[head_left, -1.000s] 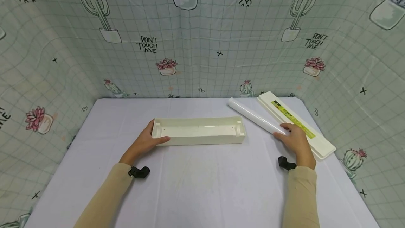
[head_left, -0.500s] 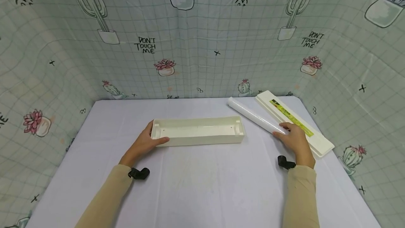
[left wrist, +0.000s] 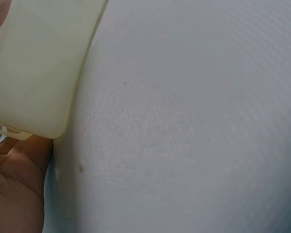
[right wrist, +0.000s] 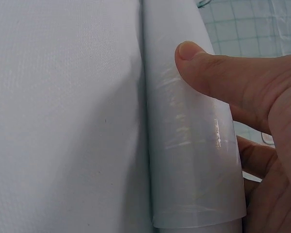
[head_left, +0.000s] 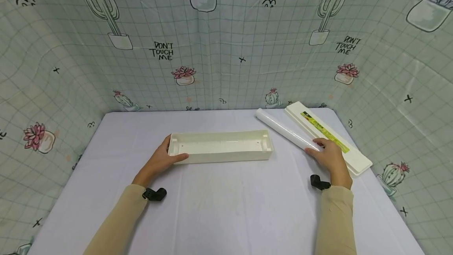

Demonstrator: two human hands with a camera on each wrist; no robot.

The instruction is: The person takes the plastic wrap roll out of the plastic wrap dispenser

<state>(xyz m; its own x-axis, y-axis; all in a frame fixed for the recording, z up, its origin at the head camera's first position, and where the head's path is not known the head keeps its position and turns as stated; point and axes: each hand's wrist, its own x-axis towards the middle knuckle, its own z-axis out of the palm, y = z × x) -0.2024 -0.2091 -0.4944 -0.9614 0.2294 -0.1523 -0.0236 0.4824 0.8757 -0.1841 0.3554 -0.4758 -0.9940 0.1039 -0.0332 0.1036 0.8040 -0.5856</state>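
A long cream plastic box [head_left: 223, 156], open at the top, lies across the middle of the table. My left hand [head_left: 160, 159] grips its left end, thumb on the near wall and fingers around the far side. In the left wrist view, the box's pale outer wall [left wrist: 39, 63] fills the upper left above the palm [left wrist: 19, 184]. To the right, a roll of clear plastic wrap [head_left: 283, 128] slants on the table. My right hand [head_left: 329, 156] holds its near end. The right wrist view shows the thumb [right wrist: 203, 68] across the wrap roll [right wrist: 194, 160], with fingers behind it.
A long cream lid [head_left: 301, 113] with a yellow-green label [head_left: 325, 131] lies slanted right of the roll, its near end by the right table edge. Patterned cloth [head_left: 226, 30] hangs behind and along both sides of the white-covered table [head_left: 226, 207].
Both hands keep their holds, and the box and roll stay practically in place. Only the head view has shifted slightly.
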